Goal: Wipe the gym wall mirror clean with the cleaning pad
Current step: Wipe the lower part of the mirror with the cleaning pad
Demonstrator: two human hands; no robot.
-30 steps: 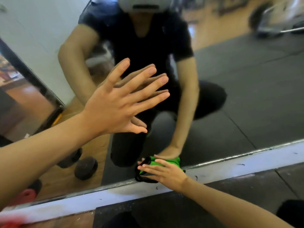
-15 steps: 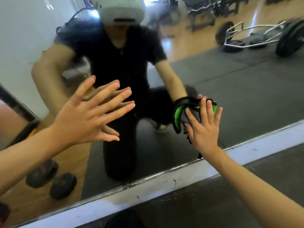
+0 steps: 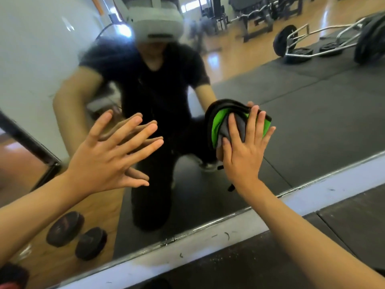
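The wall mirror (image 3: 302,113) fills most of the head view and reflects a crouching person. My right hand (image 3: 244,151) presses a green, grey and black cleaning pad (image 3: 218,124) flat against the glass with straight, spread fingers. The pad sits a little above the mirror's lower edge, right of centre. My left hand (image 3: 110,159) is spread with straight fingers and its fingertips meet their reflection on the glass, to the left of the pad. It holds nothing.
A white baseboard strip (image 3: 208,240) runs under the mirror's metal edge, above dark rubber floor mats (image 3: 343,217). Two weight plates (image 3: 77,236), a trap bar with plates (image 3: 325,40) and benches appear as reflections.
My right hand has carried the pad from the mirror's bottom edge up and to the right along the glass. My left hand stays spread against the mirror while the view has tilted upward.
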